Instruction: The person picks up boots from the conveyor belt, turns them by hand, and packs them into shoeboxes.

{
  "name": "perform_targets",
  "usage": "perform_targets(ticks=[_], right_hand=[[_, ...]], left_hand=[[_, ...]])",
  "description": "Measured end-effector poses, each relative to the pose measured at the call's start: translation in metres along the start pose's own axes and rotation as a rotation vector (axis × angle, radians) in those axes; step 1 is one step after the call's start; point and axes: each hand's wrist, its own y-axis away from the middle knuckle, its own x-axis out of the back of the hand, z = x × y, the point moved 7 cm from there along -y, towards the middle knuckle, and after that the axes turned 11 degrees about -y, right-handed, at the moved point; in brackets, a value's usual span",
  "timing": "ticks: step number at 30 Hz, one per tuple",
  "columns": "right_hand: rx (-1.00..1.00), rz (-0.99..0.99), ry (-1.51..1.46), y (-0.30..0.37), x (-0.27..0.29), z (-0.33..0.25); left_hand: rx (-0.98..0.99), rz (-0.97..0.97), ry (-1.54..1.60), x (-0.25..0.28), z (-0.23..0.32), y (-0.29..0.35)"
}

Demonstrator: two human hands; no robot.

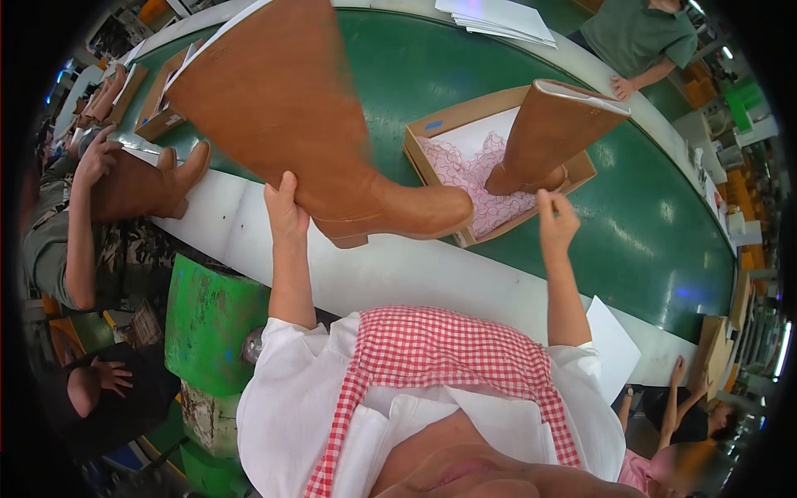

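Note:
A tall brown boot (282, 108) hangs over the near edge of the table, toe pointing right and shaft leaning up to the left. My left hand (287, 209) grips it at the back of the ankle, thumb showing on the near side. A second brown boot (560, 133) stands tilted inside an open cardboard box (587, 177), which holds white paper and pink patterned tissue paper (465, 166). By the heel of that boot, my right hand (558, 221) has its fingers curled in a pinch. Whatever it may hold is too small to make out.
The green conveyor belt (656, 241) curves past with a white rim (390, 278). At left, a person handles another brown boot (137, 187). White sheets (502, 18) lie at the far side near a person in green (639, 37). A green machine part (212, 328) stands at lower left.

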Motion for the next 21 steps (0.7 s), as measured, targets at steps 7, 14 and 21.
perform_targets(ticks=[7, 14, 21], right_hand=[[-0.118, -0.715, -0.475, 0.080, -0.114, -0.104], [-0.138, -0.411, -0.574, 0.114, -0.111, -0.056], [-0.147, -0.341, -0.515, 0.112, -0.098, -0.063]], left_hand=[[0.242, -0.247, -0.049, -0.063, -0.050, 0.057], [0.201, -0.388, -0.289, -0.088, -0.065, 0.091], [0.135, -0.321, -0.730, -0.087, -0.060, 0.118]])
